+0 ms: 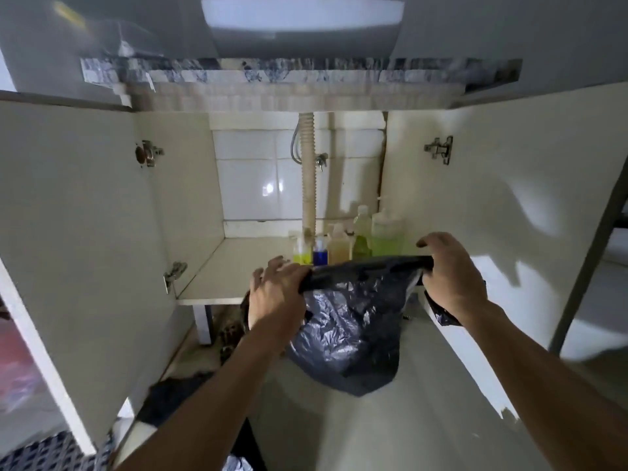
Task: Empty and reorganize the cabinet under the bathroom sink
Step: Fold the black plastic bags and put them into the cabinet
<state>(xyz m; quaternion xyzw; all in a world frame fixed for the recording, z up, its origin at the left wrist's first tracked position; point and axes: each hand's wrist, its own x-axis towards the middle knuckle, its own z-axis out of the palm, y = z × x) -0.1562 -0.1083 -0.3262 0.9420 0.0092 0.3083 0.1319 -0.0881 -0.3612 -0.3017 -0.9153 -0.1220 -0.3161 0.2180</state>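
The cabinet under the sink stands open, and its pale shelf (238, 266) is bare on the left. A black plastic bag (353, 334) hangs in front of the shelf edge. My left hand (278, 294) grips the bag's rim on the left and my right hand (452, 273) grips it on the right, stretching the rim between them. Behind the bag, at the shelf's back right, stand several bottles: a small one with yellow liquid (301, 254), one with blue liquid (320, 254), an amber one (339, 244) and two with green liquid (362, 232) (387, 232).
A ribbed drain pipe (310, 185) runs down the tiled back wall. Both cabinet doors (68, 232) (509, 205) swing wide open. The white basin (302, 25) sits above a marbled counter edge. A dark heap (176, 392) lies on the floor at lower left.
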